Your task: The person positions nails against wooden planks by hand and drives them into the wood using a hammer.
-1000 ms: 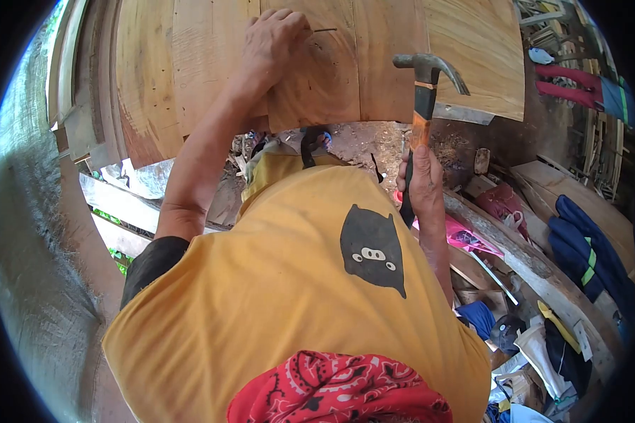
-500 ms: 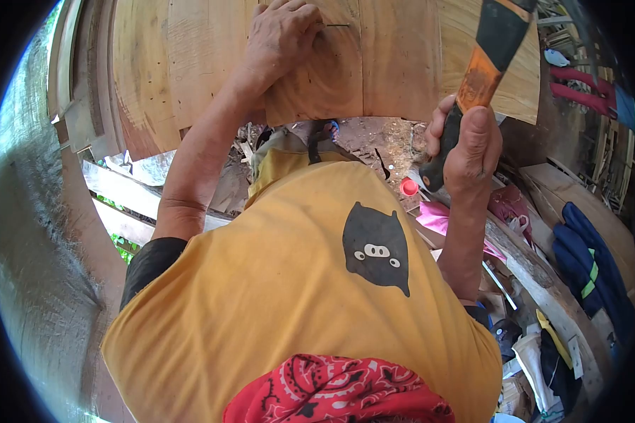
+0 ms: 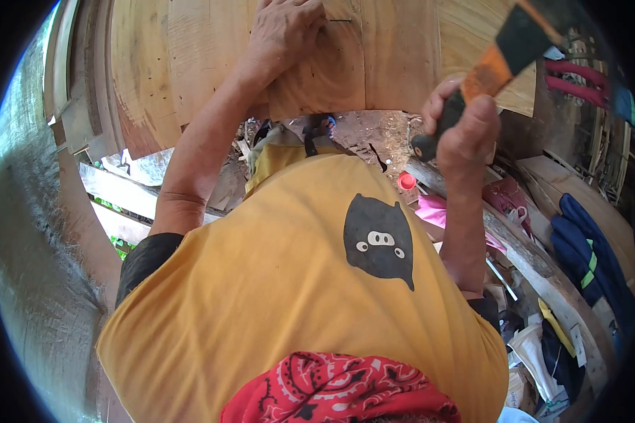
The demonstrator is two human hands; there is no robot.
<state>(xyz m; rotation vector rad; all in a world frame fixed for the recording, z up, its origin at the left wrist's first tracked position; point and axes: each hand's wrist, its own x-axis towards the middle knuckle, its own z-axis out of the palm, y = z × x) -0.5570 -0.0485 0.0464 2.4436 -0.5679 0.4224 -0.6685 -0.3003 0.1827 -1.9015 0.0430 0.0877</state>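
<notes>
My left hand [image 3: 287, 32] rests on the light wooden boards [image 3: 402, 56] at the top of the view, its fingers curled. A thin dark nail [image 3: 340, 20] sticks out to the right from its fingertips, which seem to pinch the nail's other end; the contact itself is hidden. To the right, my right hand [image 3: 467, 130] is wrapped around the black and orange handle of a hammer [image 3: 488, 72]. The hammer is raised and tilted toward the upper right. Its head is smeared and cut off by the dark edge of the view.
A red cup-like object [image 3: 406, 181] lies on the littered ground below the boards. Along the right are a long timber [image 3: 536, 261], dark blue clothing [image 3: 578, 247], pink cloth [image 3: 430, 209] and mixed clutter. A pale rough surface [image 3: 32, 233] fills the left side.
The hammer has swung over, its upper end tilting farther right and its butt shifting slightly left and up. My left hand stays by the nail, almost unmoved.
</notes>
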